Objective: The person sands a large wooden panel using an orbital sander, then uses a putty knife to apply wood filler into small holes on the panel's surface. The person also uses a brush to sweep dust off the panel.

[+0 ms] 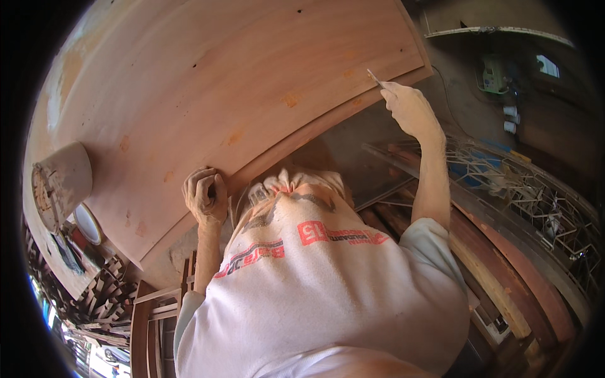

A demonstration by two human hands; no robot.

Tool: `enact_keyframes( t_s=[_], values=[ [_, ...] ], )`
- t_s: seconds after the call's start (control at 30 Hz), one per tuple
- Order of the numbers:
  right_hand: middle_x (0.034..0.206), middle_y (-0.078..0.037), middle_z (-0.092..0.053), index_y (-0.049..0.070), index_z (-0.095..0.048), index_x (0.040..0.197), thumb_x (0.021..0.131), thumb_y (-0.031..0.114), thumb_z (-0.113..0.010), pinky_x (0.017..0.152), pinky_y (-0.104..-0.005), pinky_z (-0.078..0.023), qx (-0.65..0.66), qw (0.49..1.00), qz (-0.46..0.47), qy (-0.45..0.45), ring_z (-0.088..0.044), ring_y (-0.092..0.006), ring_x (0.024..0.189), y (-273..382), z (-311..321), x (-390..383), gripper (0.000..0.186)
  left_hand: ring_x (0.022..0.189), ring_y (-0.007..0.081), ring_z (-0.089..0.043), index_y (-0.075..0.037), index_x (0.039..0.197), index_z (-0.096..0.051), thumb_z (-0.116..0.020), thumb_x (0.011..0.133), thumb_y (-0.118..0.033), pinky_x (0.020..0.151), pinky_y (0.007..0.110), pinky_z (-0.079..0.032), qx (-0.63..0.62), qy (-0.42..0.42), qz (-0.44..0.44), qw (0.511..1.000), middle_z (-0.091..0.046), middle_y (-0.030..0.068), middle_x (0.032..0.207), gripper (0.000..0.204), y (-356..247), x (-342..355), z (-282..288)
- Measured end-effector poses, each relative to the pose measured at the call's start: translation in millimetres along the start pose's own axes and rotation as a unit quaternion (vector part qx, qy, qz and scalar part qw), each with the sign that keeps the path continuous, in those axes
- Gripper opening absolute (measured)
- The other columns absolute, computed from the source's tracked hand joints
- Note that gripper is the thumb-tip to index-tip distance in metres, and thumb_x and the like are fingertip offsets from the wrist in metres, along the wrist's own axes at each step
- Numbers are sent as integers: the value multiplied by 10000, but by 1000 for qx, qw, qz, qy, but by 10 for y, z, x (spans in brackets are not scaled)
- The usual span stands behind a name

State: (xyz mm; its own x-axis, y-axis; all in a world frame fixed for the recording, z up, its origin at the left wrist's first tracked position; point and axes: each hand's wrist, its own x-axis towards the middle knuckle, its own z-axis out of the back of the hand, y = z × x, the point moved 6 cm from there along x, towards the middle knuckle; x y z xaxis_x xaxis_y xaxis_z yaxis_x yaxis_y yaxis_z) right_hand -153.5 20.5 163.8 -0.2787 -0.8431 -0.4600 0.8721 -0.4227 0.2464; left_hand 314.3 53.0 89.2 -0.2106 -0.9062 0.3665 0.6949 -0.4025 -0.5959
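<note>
A large reddish-brown wooden panel (252, 82) lies in front of me, with several orange-tan filler patches on its face. My right hand (406, 107) is closed around a thin-bladed putty knife (375, 79), held by the panel's near edge at the right. The blade appears nearly edge-on, and its handle is hidden in the fingers. At the near edge, left of centre, my left hand (207, 194) rests on the panel with curled fingers. A dark gap shows inside that curl; whatever it holds, if anything, I cannot make out.
A stained cylindrical tub (72, 173) lies on its side at the panel's left, beside a round white lid (87, 224). Wood offcuts (107, 296) pile up lower left. Long boards (504, 271) and a metal lattice (535, 195) crowd the right.
</note>
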Motion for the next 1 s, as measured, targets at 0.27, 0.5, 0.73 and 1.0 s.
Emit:
enact_keyframes(
  t_s=[0.27,0.5,0.73,1.0],
  values=[
    [948,-139,-709,37,-640,1434,1046,191,-644,746,-377,-559,266,923,-66,-271,-664,-206,752,-1154,-482,-168,418,998,294,-685,-32,935,-670,-742,948,-42,858,391,-548,19,-19,52,998,-720,132,1035,73,-23,37,-49],
    [974,-166,-672,136,-637,1471,1017,86,-682,759,-414,-557,195,927,78,-309,-667,-316,837,-1407,-995,-7,459,943,297,-621,-51,902,-641,-749,930,-67,841,441,-510,113,-64,106,986,-661,109,949,112,-79,73,-199],
    [919,-131,-687,47,-701,1335,1038,119,-640,751,-350,-560,222,929,159,-247,-652,-225,781,-2105,-1070,-196,312,913,287,-608,-60,894,-607,-756,943,-123,821,442,-510,171,-101,86,976,-637,105,919,170,-62,110,-351],
    [837,-29,-629,8,-723,1084,1090,179,-527,628,-272,-453,400,865,87,-291,-533,-108,688,-2060,-660,149,260,878,375,-577,-88,864,-585,-741,854,-83,771,492,-488,152,-135,155,967,-581,143,907,157,25,117,-233]
  ],
)
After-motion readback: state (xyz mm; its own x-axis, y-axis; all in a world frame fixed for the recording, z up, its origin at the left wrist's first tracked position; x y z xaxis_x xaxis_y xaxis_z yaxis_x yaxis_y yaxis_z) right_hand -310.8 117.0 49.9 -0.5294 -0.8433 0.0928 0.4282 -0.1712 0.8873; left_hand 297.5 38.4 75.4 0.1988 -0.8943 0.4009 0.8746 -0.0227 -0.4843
